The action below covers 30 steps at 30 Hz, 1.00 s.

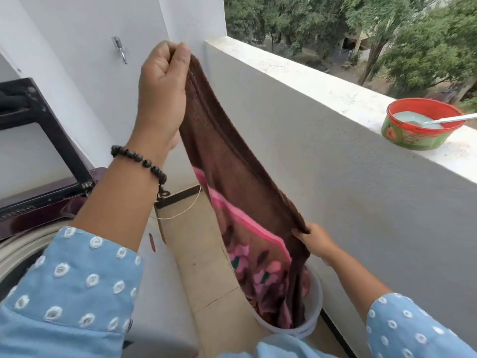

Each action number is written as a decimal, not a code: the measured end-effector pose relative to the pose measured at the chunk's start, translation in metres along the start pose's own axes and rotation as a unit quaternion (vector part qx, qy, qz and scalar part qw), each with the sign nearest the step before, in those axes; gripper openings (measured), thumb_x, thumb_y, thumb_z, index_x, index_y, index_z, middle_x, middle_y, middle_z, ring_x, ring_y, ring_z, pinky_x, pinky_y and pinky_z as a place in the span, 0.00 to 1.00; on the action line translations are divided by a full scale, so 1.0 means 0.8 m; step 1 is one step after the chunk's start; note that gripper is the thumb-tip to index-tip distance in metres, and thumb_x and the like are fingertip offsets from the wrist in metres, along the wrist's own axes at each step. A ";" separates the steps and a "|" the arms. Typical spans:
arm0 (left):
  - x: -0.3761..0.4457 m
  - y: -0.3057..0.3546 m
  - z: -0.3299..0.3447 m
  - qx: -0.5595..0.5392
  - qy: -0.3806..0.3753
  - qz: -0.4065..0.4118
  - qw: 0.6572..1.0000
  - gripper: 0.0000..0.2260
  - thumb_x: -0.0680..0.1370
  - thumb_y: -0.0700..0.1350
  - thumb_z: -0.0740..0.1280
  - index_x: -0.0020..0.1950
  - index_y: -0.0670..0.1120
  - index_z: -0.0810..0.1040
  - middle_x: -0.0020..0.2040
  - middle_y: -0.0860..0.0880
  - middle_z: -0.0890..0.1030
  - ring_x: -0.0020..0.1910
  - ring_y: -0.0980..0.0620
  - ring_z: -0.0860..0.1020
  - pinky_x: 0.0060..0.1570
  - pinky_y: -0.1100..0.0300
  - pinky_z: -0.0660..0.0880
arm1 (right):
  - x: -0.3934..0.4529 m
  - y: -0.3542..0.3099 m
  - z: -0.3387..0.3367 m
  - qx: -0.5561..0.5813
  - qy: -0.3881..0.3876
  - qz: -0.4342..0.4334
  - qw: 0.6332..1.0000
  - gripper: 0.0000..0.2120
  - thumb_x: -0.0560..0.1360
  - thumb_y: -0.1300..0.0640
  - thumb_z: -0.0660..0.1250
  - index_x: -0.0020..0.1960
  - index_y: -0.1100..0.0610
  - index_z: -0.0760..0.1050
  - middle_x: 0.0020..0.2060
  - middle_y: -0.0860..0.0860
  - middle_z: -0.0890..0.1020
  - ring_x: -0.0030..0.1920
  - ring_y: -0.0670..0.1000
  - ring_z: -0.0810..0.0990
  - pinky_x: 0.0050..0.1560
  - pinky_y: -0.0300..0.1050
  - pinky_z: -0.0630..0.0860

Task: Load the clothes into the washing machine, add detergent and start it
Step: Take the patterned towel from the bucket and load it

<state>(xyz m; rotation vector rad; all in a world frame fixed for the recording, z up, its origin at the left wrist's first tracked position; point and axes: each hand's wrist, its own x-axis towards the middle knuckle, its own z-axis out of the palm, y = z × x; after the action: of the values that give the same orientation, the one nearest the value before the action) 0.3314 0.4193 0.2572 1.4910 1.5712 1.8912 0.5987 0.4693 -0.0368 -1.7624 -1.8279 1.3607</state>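
A brown towel (232, 156) with pink stripes and flowers hangs stretched between my hands. My left hand (162, 89) grips its top edge, raised high near the wall. Lower down, my right hand (313, 240) pinches the towel's side edge. The towel's bottom end trails into a white bucket (313, 313) on the tiled floor. The top-loading washing machine (23, 249) stands at the lower left with its dark lid (49, 140) raised; my left sleeve hides most of the drum opening. A red-rimmed tub of pale detergent powder (420, 124) with a spoon sits on the balcony parapet.
The white parapet wall (335, 164) runs along the right, with trees beyond and below. A metal hook (120, 49) is fixed on the wall above the machine. A thin cord (180, 213) hangs near the floor between machine and wall.
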 end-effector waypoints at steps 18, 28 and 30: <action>-0.133 -0.014 0.127 -0.099 -0.217 -0.218 0.947 0.19 0.79 0.52 0.68 0.65 0.47 0.67 0.63 0.44 0.78 0.61 0.48 0.80 0.60 0.48 0.78 | -0.120 -0.256 -0.165 0.046 0.037 -0.416 0.908 0.05 0.74 0.53 0.70 0.44 0.55 0.79 0.36 0.55 0.84 0.34 0.49 0.79 0.40 0.53 0.79; -0.089 0.014 0.123 -0.152 0.022 -0.148 0.977 0.09 0.83 0.39 0.61 0.45 0.45 0.78 0.37 0.53 0.82 0.40 0.58 0.82 0.46 0.60 0.78 | -0.080 -0.117 -0.125 0.047 -0.257 -0.181 0.948 0.12 0.72 0.53 0.75 0.54 0.57 0.82 0.46 0.51 0.87 0.47 0.51 0.86 0.46 0.42 0.82; -0.071 0.026 0.111 -0.269 0.070 -0.159 0.947 0.10 0.84 0.42 0.60 0.45 0.42 0.76 0.38 0.47 0.82 0.41 0.49 0.82 0.49 0.51 0.80 | -0.064 -0.086 -0.114 0.006 -0.273 -0.154 0.950 0.09 0.74 0.54 0.74 0.52 0.56 0.82 0.44 0.50 0.87 0.45 0.48 0.85 0.41 0.35 0.79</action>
<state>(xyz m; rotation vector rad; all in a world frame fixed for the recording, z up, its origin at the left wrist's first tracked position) 0.4362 0.4205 0.2344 0.8357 1.1214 2.0363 0.6333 0.4757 0.0832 -1.0832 -2.2340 1.8332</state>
